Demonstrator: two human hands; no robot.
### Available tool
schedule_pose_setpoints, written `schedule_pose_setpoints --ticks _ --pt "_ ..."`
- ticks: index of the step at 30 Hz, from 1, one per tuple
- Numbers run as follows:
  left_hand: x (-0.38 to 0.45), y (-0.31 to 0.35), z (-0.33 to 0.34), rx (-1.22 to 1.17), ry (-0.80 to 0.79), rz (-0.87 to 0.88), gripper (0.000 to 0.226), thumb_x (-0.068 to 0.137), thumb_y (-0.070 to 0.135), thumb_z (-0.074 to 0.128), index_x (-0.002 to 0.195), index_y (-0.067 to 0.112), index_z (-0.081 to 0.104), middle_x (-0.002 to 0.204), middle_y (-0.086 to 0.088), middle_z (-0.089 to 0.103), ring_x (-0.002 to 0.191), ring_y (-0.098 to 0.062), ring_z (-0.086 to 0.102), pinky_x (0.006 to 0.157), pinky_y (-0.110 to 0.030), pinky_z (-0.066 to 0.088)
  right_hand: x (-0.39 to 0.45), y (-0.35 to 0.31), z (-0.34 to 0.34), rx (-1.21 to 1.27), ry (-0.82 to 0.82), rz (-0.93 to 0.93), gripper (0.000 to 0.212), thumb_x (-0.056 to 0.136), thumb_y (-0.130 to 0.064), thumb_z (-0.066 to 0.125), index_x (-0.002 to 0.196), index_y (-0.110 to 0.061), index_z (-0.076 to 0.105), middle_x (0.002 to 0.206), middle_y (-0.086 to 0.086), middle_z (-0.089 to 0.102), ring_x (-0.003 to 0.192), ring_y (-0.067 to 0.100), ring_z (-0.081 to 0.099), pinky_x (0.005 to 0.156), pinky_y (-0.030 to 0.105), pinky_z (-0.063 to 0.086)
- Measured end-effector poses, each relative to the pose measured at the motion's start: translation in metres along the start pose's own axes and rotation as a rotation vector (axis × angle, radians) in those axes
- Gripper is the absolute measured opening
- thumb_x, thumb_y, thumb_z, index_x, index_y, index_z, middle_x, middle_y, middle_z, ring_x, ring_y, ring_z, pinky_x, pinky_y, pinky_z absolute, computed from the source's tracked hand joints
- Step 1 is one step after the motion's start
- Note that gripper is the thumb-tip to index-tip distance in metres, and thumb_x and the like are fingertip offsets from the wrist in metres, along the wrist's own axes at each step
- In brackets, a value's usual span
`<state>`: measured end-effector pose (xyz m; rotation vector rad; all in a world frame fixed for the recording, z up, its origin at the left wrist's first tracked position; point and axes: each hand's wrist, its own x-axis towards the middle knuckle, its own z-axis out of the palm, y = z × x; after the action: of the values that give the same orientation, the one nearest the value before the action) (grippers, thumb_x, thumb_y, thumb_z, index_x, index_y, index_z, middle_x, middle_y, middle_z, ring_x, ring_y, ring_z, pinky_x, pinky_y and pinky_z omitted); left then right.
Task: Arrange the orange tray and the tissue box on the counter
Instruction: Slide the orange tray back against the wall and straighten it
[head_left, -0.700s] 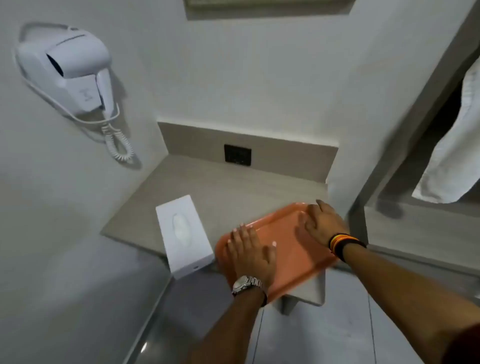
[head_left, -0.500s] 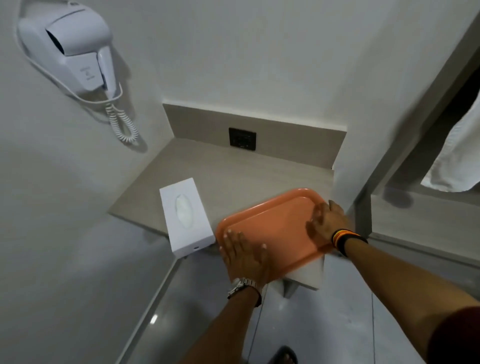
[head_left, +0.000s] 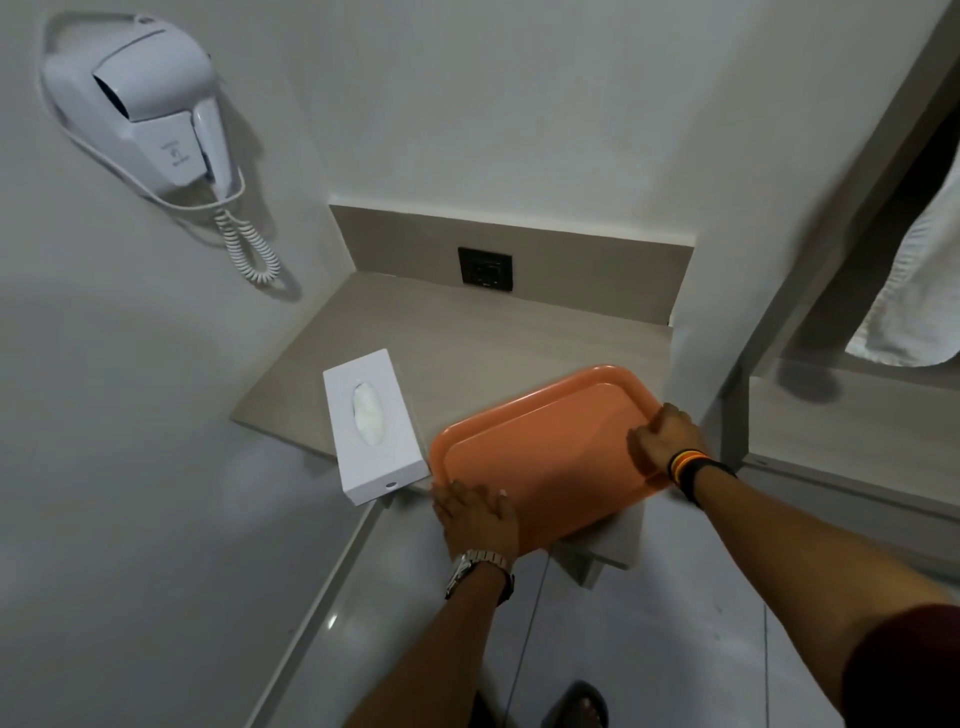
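An orange tray (head_left: 545, 447) lies on the beige counter (head_left: 467, 332), its near edge jutting past the counter's front. My left hand (head_left: 478, 514) grips the tray's near left corner, fingers curled over the rim. My right hand (head_left: 665, 436) holds the tray's right edge, next to the wall. A white tissue box (head_left: 371, 423) with a tissue showing in its slot lies just left of the tray, its near end overhanging the counter's front edge.
A white wall-mounted hair dryer (head_left: 150, 109) with a coiled cord hangs at the upper left. A black socket (head_left: 485, 267) sits in the backsplash. A white towel (head_left: 914, 291) hangs at the right beyond a wall corner. Grey floor tiles lie below.
Both hands have slid from the tray's inner surface outward to its edges. The tray has shifted slightly further onto the counter toward the right wall. The tissue box has not moved.
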<state>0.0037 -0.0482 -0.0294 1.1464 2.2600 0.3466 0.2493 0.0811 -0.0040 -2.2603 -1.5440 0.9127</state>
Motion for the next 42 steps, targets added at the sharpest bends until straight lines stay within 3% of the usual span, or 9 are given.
schedule_pose_setpoints --ticks 4,8,11,18,25,32,42 --pt "0.003 0.012 -0.002 0.009 0.064 -0.087 0.076 0.100 0.053 0.039 0.159 0.009 0.017 0.166 -0.022 0.014 0.146 -0.043 0.030 0.115 -0.054 0.036 0.003 -0.001 -0.006 0.094 -0.001 0.037 0.046 0.091 -0.034 0.055 0.126 -0.004 0.057 0.124 0.020 0.060 0.106 0.040 0.060 0.091 0.048 0.052" --pt "0.011 0.032 -0.013 0.041 0.122 -0.086 0.069 0.099 0.048 0.041 0.156 0.011 0.028 0.162 -0.023 0.024 0.139 -0.043 0.039 0.113 -0.054 0.039 0.003 0.004 -0.012 0.221 0.023 0.057 0.035 0.091 -0.028 0.054 0.117 -0.005 0.061 0.113 0.019 0.065 0.091 0.036 0.059 0.076 0.041 0.048" --pt "0.024 0.047 -0.025 0.050 0.136 -0.033 0.070 0.098 0.046 0.043 0.156 0.009 0.028 0.161 -0.024 0.025 0.139 -0.044 0.038 0.111 -0.053 0.040 0.005 0.010 -0.017 0.329 0.036 0.088 0.034 0.092 -0.028 0.054 0.119 -0.006 0.058 0.112 0.018 0.064 0.092 0.035 0.058 0.078 0.043 0.047" --pt "0.066 0.081 -0.062 -0.048 0.198 0.084 0.064 0.095 0.045 0.045 0.148 0.010 0.039 0.141 -0.019 0.049 0.122 -0.044 0.053 0.102 -0.052 0.047 0.006 0.001 -0.025 0.465 0.055 0.146 0.037 0.095 -0.029 0.051 0.123 -0.006 0.057 0.116 0.018 0.064 0.095 0.034 0.058 0.080 0.046 0.046" --pt "0.118 0.096 -0.095 -0.077 0.162 0.169 0.066 0.095 0.048 0.045 0.151 0.014 0.034 0.146 -0.017 0.046 0.128 -0.044 0.051 0.106 -0.056 0.044 0.008 -0.023 -0.017 0.545 0.073 0.203 0.035 0.094 -0.027 0.050 0.120 -0.005 0.059 0.112 0.015 0.060 0.102 0.038 0.058 0.090 0.049 0.048" --pt "0.188 0.097 -0.123 -0.052 0.113 0.217 0.069 0.098 0.046 0.044 0.158 0.016 0.023 0.153 -0.018 0.041 0.135 -0.044 0.044 0.111 -0.052 0.035 0.021 -0.064 0.009 0.618 0.113 0.259 0.022 0.091 -0.021 0.054 0.102 -0.004 0.062 0.102 0.017 0.062 0.091 0.033 0.056 0.082 0.035 0.044" --pt "0.284 0.090 -0.149 -0.091 0.006 0.298 0.076 0.094 0.045 0.054 0.158 0.015 0.025 0.150 -0.015 0.046 0.131 -0.039 0.051 0.109 -0.051 0.044 0.055 -0.127 0.057 0.638 0.223 0.367 0.032 0.090 -0.021 0.058 0.113 -0.002 0.066 0.106 0.019 0.065 0.092 0.034 0.056 0.085 0.039 0.046"
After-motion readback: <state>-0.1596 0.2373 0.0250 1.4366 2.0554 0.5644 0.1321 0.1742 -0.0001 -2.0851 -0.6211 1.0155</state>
